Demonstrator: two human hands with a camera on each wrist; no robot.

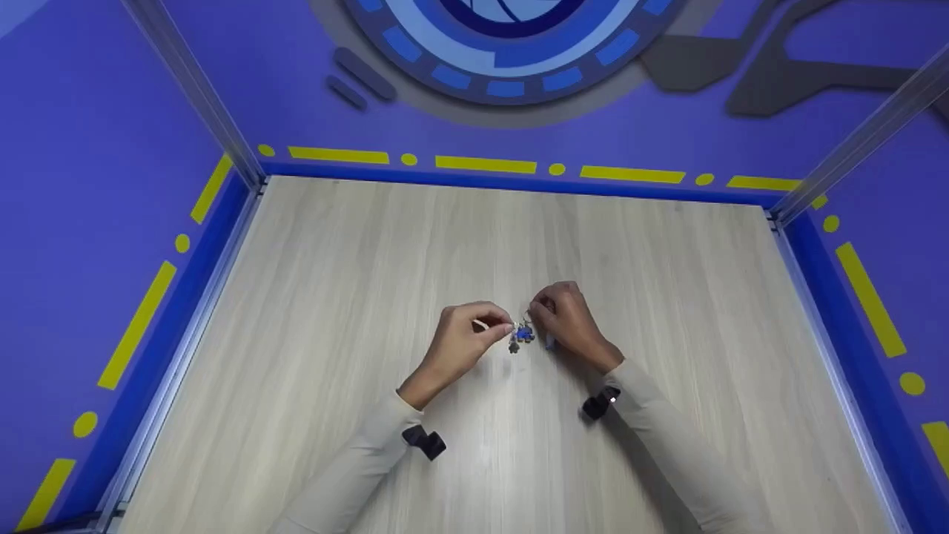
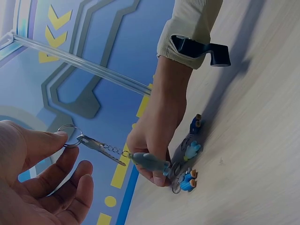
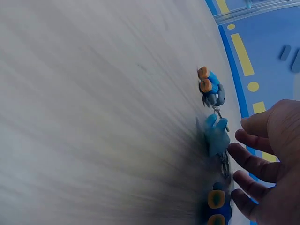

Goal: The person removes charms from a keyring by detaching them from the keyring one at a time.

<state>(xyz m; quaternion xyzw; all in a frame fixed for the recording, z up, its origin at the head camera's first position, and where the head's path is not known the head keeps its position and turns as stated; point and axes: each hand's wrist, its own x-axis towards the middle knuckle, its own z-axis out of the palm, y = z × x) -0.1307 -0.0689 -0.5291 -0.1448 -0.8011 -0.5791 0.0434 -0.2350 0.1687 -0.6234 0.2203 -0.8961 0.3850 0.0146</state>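
The left hand [image 1: 465, 341] pinches a metal ring [image 2: 68, 136] between thumb and fingertip, its other fingers loosely bent. From that ring extend a silver key [image 2: 101, 148], a thin chain [image 2: 112, 149] and a grey-blue figure charm [image 2: 146, 161], which overlaps the right hand in the left wrist view. The right hand [image 1: 567, 317] is low over the table, fingers loosely bent and apart, with nothing visible between them in its wrist view. Beside its fingertips lie a blue-and-grey figure charm [image 3: 213, 86], a light blue charm [image 3: 217, 136] with rings, and a dark blue charm [image 3: 218, 206] with orange feet.
The pale wooden table [image 1: 356, 252] is bounded by blue-purple panels [image 1: 474, 141] with yellow markings at the back and sides. Metal posts [image 1: 196, 89] stand at the back corners. Each sleeve carries a black wrist camera [image 1: 424, 442].
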